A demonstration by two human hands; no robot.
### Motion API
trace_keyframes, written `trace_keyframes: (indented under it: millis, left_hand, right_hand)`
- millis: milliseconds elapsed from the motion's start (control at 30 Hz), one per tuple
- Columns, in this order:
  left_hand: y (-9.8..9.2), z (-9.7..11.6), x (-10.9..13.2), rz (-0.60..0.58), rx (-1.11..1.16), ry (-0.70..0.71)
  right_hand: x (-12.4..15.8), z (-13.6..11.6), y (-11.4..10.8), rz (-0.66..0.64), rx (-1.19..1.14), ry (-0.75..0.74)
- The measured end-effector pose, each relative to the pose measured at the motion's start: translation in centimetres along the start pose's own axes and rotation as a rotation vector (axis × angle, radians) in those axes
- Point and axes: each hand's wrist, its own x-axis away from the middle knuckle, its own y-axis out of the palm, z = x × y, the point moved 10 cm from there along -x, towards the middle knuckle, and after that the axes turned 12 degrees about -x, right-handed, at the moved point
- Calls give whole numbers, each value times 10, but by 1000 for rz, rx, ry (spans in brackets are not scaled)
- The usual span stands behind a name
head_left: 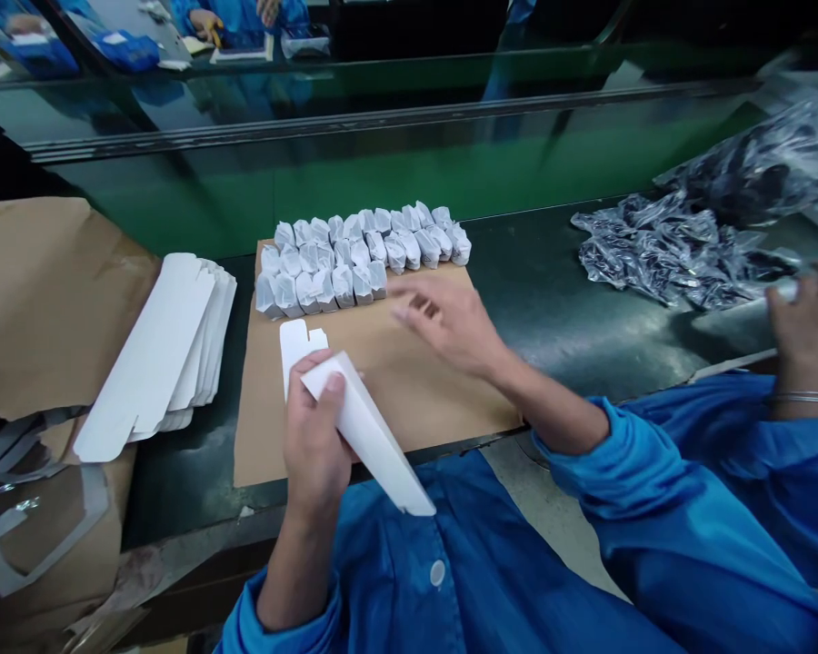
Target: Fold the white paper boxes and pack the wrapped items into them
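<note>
My left hand (pixel 318 445) is closed round a long, narrow white paper box (pixel 382 445), thumb on its upper end. The box slants down to the right, above my lap. Behind that hand shows a white notched flap (pixel 294 341); whether it belongs to the box or to a separate piece I cannot tell. Slightly blurred, my right hand (pixel 453 322) reaches over the cardboard sheet (pixel 409 400), fingers apart and nothing visible in them. Its fingertips come close to the front row of small white-wrapped packets (pixel 344 283), which stand in several rows on the sheet.
Flat white cartons (pixel 156 354) lie stacked at left, beside brown cardboard (pixel 47 300). Clear plastic bags with dark contents (pixel 661 245) lie at right. A co-worker's hand (pixel 814 318) is at the right edge. Beyond the green partition (pixel 395 186) other people work.
</note>
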Motion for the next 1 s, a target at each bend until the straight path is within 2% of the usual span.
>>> trace_keyframes:
  millis: [33, 100, 167, 200, 267, 367, 433, 500, 567, 633, 667, 700, 767, 833, 933, 1000]
  left_hand:
    - [-3, -9, -7, 72, 171, -88]
    - [-6, -25, -18, 216, 403, -185]
    - [-6, -33, -27, 290, 396, -181]
    - [-6, -35, -29, 299, 333, -163]
    - [-10, -32, -31, 296, 68, -67]
    - [-8, -7, -26, 218, -487, 202]
    - [-7, 9, -18, 165, -727, 377]
    - [-4, 24, -7, 51, -833, 556]
    - [12, 32, 13, -232, -932, 782]
    - [28, 23, 40, -574, -1044, 962]
    - [31, 17, 50, -685, -1093, 1020]
    - [32, 13, 55, -735, -1136, 1055]
    - [34, 12, 54, -712, -1199, 1102]
    - [39, 17, 45, -620, -1255, 1131]
    - [44, 28, 23, -417, -1405, 1065]
    - [48, 33, 13, -335, -1492, 977]
  right_hand:
    - [-14, 18, -5, 16, 131, 48]
    - [-40, 44, 8, -101, 358, 32]
    - [-54, 62, 31, -264, 481, -20]
    - [-58, 68, 39, -301, 514, -32]
    - [-59, 71, 42, -296, 554, -49]
    - [-48, 68, 27, -249, 466, -37]
    - [-37, 76, 13, -287, 281, 92]
    - [-20, 90, 8, -405, 92, 259]
    - [-4, 99, 2, -472, 75, 347]
    - [5, 105, -15, -394, 215, 364]
    - [10, 106, -25, -321, 282, 359]
    - [15, 105, -32, -261, 317, 342]
    - [28, 100, -34, -243, 313, 279]
    - [41, 96, -28, -301, 303, 206]
    - [50, 98, -29, -304, 315, 208]
    - [49, 99, -31, -307, 228, 244]
